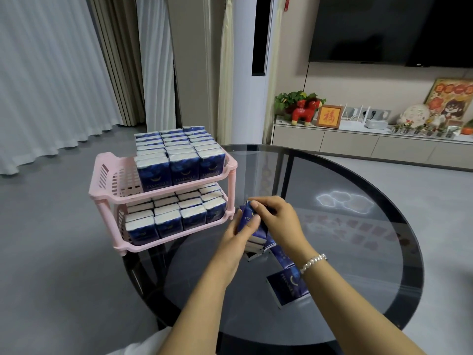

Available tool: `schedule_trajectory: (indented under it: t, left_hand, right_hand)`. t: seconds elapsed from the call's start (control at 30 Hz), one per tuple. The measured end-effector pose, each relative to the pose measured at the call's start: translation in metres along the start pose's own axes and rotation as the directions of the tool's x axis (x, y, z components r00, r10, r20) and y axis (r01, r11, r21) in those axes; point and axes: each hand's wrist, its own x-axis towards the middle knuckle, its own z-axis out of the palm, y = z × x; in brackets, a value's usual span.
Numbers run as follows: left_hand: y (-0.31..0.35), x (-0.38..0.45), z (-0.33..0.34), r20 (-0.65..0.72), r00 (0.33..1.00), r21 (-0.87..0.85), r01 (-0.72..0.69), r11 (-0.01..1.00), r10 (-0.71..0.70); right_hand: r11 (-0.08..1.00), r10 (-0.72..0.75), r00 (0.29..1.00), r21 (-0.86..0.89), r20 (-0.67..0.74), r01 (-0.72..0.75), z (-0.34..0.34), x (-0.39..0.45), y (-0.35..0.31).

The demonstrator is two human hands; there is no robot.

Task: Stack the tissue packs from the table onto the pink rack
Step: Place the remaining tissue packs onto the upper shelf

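Blue tissue packs are clamped between left hand and right hand. Gathering step, I judge; next, carry them toward ten o'clock onto the pink rack.

Round dark glass table. Pink two-tier rack stands at its far-left edge. Small heap of blue tissue packs near the middle; one single pack lies flat just nearer, right of the heap.

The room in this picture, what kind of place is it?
Most likely a home living room. A large television hangs on the wall above a low cabinet with ornaments, long curtains cover the window, and a round glass table stands in front.
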Motion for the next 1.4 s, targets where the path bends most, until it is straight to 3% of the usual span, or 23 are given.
schedule_trajectory:
  t: [0.13,0.2,0.4,0.8,0.9,1.1,1.4]
  left_hand:
    - [-0.001,0.002,-0.005,-0.073,0.997,-0.042,-0.003,0.999,0.0]
    - [0.001,0.003,-0.008,-0.167,0.986,-0.097,0.015,0.995,-0.031]
    - [-0.002,0.008,-0.013,-0.352,0.931,-0.075,0.077,0.994,-0.098]
    - [-0.001,0.012,-0.017,-0.407,0.907,-0.129,0.056,0.99,-0.104]
    - [-0.001,0.013,-0.019,-0.402,0.909,-0.135,0.055,0.989,-0.106]
    - [0.0,0.009,-0.017,-0.334,0.942,-0.052,0.026,0.998,-0.042]
    - [0.002,0.002,-0.011,-0.167,0.983,0.04,0.085,0.996,-0.077]
  right_hand:
    - [0.957,0.106,0.991,0.263,0.083,-0.124,-0.004,0.004,0.003]
    - [0.938,0.208,0.976,0.272,0.058,-0.216,-0.003,0.009,0.011]
    - [0.901,0.431,0.901,-0.079,0.05,-0.427,0.005,0.029,0.037]
    - [0.823,0.551,0.816,-0.281,0.178,-0.494,0.03,0.052,0.05]
    - [0.815,0.575,0.791,-0.219,0.209,-0.536,0.031,0.053,0.046]
    - [0.899,0.422,0.904,0.096,0.071,-0.427,0.005,0.033,0.038]
    - [0.871,0.241,0.964,0.412,0.113,-0.266,-0.047,-0.006,0.014]
